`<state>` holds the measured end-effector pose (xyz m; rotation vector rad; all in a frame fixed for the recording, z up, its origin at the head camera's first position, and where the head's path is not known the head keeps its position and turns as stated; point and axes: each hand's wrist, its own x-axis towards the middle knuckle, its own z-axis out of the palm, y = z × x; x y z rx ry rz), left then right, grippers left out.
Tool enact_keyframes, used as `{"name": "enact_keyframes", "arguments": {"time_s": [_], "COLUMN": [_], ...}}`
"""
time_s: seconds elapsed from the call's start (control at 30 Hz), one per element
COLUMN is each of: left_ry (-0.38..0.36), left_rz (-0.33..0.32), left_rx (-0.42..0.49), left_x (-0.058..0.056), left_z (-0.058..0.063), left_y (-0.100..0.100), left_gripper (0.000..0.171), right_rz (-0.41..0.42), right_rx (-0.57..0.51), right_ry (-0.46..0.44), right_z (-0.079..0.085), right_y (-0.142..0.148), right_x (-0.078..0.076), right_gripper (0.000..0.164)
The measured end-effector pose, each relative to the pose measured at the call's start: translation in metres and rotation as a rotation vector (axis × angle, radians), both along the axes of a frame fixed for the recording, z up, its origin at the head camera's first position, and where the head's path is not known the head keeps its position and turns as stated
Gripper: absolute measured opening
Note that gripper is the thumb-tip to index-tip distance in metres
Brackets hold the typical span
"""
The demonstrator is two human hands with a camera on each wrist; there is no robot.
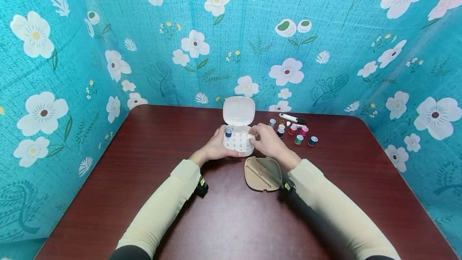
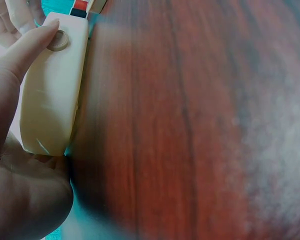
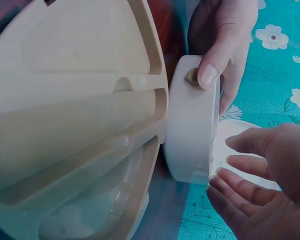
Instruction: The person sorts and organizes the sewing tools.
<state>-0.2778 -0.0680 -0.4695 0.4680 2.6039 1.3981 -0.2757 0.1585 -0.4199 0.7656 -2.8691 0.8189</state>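
A small white sewing box (image 1: 239,110) stands on the table with its lid raised. Rows of short pegs cover its inside, and one dark blue thread spool (image 1: 228,133) sits at the back left corner. My left hand (image 1: 215,144) grips the box's left side, its thumb along the front beside a round catch (image 2: 58,41). Over the right side of the box is my right hand (image 1: 268,141). In the right wrist view its loosely bent fingers (image 3: 245,187) are at the box's edge, with nothing seen between them and the thumb.
A beige divided tray (image 1: 263,173) lies in front of the box. To the right are several thread spools (image 1: 298,139) in different colours, a white-and-black tool (image 1: 292,118) and a pink item (image 1: 298,125). A flowered blue cloth (image 1: 195,67) hangs behind the table.
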Motion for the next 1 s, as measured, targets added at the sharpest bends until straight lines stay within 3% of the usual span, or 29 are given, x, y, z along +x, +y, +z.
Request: {"name": "enact_keyframes", "arguments": {"time_s": [1.0], "left_ry": [-0.004], "left_rz": [0.01], "left_rx": [0.016], "left_x": [0.001], "left_z": [0.001], "left_y": [0.0], "left_gripper": [0.116], "right_rz": [-0.06], "right_rx": [0.01], "right_ry": [-0.015], "right_z": [-0.004], "right_y": [0.026], "right_x": [-0.002], "right_gripper": [0.023]}}
